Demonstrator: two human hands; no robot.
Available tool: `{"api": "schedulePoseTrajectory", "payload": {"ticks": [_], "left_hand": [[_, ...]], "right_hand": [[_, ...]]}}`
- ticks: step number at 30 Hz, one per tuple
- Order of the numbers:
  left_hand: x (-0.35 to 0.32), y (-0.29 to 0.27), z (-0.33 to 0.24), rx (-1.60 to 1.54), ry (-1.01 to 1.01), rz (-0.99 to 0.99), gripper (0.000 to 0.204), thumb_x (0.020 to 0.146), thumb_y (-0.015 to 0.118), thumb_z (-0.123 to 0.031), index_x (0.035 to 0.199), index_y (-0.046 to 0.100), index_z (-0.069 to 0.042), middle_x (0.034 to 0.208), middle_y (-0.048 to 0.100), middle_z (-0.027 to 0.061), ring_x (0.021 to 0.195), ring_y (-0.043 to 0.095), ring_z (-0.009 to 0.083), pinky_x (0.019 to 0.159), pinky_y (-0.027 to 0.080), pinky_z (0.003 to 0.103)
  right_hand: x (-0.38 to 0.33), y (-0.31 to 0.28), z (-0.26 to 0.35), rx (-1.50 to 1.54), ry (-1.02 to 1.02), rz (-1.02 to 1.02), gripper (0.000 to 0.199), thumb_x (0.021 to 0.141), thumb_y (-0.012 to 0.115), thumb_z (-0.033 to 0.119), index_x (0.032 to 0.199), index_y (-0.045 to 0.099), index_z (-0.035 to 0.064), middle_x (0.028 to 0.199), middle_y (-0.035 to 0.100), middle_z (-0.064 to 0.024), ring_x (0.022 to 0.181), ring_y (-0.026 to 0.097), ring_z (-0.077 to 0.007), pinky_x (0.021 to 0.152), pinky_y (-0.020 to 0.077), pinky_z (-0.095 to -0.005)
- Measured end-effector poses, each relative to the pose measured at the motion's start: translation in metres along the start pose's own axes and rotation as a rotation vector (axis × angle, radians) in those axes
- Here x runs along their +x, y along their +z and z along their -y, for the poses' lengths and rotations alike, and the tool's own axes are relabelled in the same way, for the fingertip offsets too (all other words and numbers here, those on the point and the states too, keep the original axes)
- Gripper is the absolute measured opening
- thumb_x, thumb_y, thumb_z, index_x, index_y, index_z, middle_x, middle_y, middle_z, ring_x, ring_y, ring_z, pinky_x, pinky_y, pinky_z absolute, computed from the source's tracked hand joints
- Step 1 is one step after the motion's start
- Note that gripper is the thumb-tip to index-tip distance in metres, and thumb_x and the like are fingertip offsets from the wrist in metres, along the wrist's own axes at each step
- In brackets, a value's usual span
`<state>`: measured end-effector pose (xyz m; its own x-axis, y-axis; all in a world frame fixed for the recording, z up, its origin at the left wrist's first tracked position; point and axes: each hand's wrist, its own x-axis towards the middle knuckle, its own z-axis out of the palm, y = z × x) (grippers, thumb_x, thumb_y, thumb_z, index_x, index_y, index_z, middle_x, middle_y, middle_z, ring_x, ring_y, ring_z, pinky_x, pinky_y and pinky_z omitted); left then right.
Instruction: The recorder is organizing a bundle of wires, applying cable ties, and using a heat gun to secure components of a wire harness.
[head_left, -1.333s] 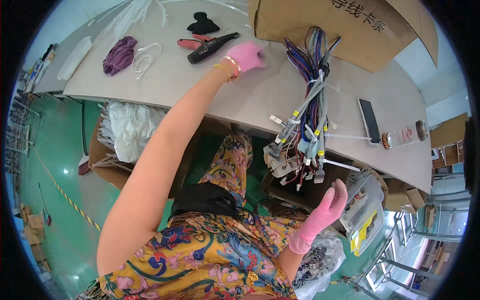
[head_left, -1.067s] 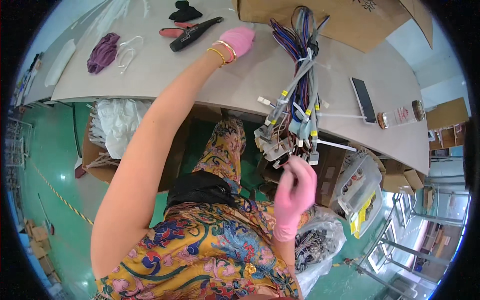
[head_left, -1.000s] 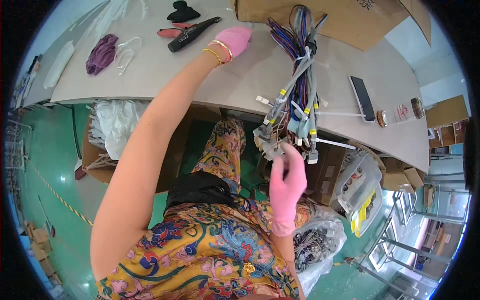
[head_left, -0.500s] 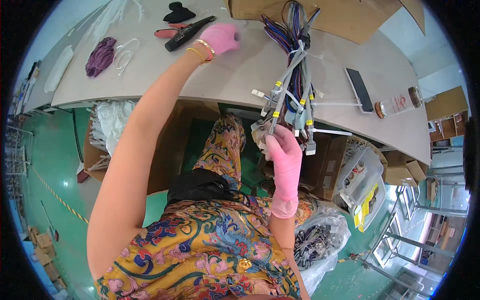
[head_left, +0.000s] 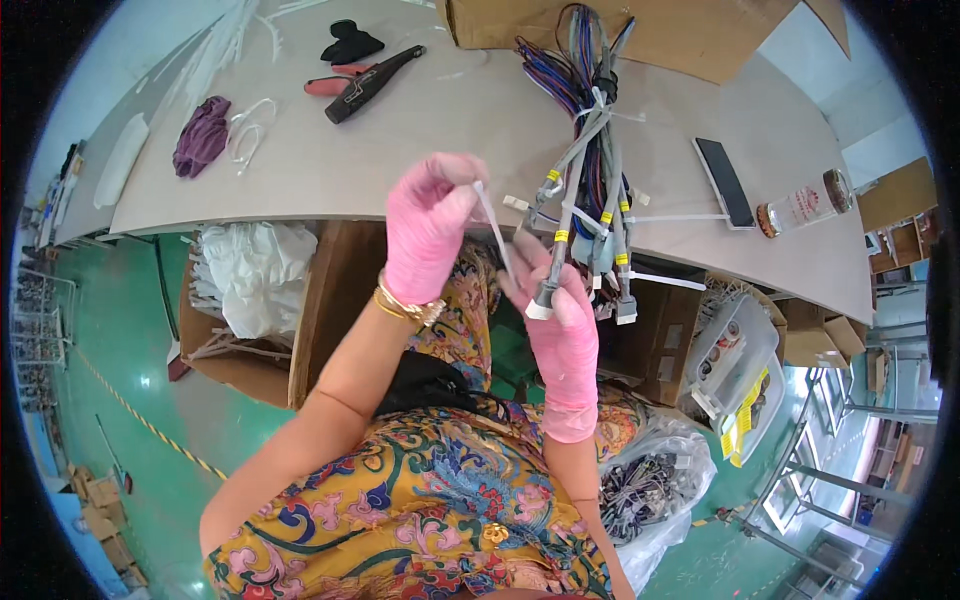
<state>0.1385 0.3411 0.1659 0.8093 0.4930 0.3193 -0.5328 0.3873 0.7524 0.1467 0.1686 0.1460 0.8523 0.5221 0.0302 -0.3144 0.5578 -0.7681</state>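
My left hand [head_left: 428, 230], in a pink glove, pinches a thin white cable tie [head_left: 494, 226] that slants down toward the right hand. My right hand [head_left: 562, 350], also gloved in pink, is closed around a grey cable end of the wire harness [head_left: 571, 170] at the table's front edge. The harness is a bundle of grey, blue and dark wires bound with white ties. Yellow labels mark its cables, and a grey-white connector [head_left: 541, 300] shows at the right fingers. Other connectors hang over the edge beside them, partly hidden.
On the table [head_left: 320, 180] lie black-and-red cutters [head_left: 370, 85], a purple cloth [head_left: 202, 138], a phone [head_left: 724, 183] and a glass jar [head_left: 805, 208]. A cardboard box [head_left: 640, 35] stands behind the harness. Below are a box with white bags [head_left: 258, 285] and a plastic bin [head_left: 735, 350].
My left hand has come back from near the cutters toward the harness, and the white cable tie now shows in it. My right hand stays at the cable ends, its fingers shifted.
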Motion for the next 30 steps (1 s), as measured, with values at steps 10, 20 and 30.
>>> {"api": "schedulePoseTrajectory", "payload": {"ticks": [10,20,30], "left_hand": [[-0.009,0.013,0.004,-0.033,-0.329,-0.086,0.019,0.086,0.062,-0.010,0.103,0.061,-0.002,0.092,0.062,0.0054,0.070,0.054,0.0082,0.063,0.044,0.022],[-0.016,0.002,0.001,0.220,-0.375,0.056,0.024,0.089,0.064,-0.019,0.103,0.065,0.000,0.085,0.064,0.0037,0.070,0.054,0.0079,0.065,0.045,0.023],[-0.024,0.011,0.021,0.118,-0.408,0.009,0.026,0.089,0.065,-0.019,0.106,0.064,0.000,0.088,0.064,0.0064,0.074,0.057,0.0111,0.068,0.048,0.025]], "right_hand": [[-0.008,-0.008,0.011,0.102,0.251,-0.003,0.029,0.087,0.061,0.026,0.100,0.056,0.0014,0.098,0.058,-0.0123,0.068,0.049,-0.0153,0.059,0.0373,-0.0220],[-0.004,-0.019,0.029,-0.187,0.146,-0.045,0.039,0.087,0.061,0.024,0.113,0.057,-0.0044,0.105,0.064,-0.0149,0.086,0.064,-0.0184,0.075,0.0484,-0.0271],[-0.005,-0.044,0.018,0.030,-0.021,-0.157,0.040,0.084,0.065,0.023,0.115,0.055,-0.0015,0.093,0.060,-0.0098,0.080,0.059,-0.0173,0.070,0.0492,-0.0287]]}}
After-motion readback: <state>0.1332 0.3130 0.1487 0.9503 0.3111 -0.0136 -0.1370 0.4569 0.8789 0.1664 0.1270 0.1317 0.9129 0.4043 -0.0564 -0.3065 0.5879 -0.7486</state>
